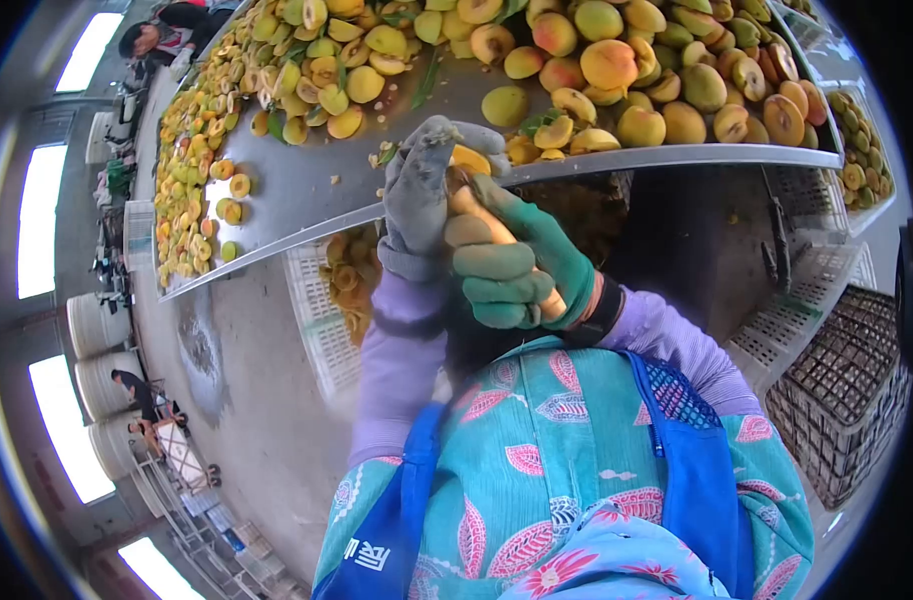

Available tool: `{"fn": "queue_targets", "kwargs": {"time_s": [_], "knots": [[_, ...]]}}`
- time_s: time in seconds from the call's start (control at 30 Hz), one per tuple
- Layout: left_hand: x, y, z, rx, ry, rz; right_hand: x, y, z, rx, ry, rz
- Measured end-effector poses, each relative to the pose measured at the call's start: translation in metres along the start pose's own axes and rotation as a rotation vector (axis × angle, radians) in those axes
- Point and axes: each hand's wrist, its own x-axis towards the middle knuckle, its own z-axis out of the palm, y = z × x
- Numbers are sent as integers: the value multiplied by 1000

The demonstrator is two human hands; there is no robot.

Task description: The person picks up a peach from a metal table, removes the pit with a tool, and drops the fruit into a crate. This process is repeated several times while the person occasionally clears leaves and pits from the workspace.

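The grey-gloved left hand (423, 200) is closed round a yellow fruit (470, 160), holding it by the tabletop (307, 190) edge, likely to steady it for cutting. At its four o'clock the green-gloved right hand (517, 272) fists a wooden-handled tool (497, 232), angled up into the fruit. The fruit heap (617, 70) lies at one o'clock.

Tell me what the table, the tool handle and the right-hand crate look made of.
Table: likely sheet metal, dull grey with a bright folded edge. Tool handle in the right hand: probably wood, pale tan, matte. Crate: seemingly moulded plastic, dark open lattice.
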Motion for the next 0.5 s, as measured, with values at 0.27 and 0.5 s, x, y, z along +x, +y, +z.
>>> {"fn": "queue_targets", "kwargs": {"time_s": [0.27, 0.5], "knots": [[-61, 24, -114, 648, 651, -122, -16, -14, 37, -206, 646, -31], [71, 11, -29, 1392, -15, 88, -59, -19, -1, -691, 849, -361]]}}
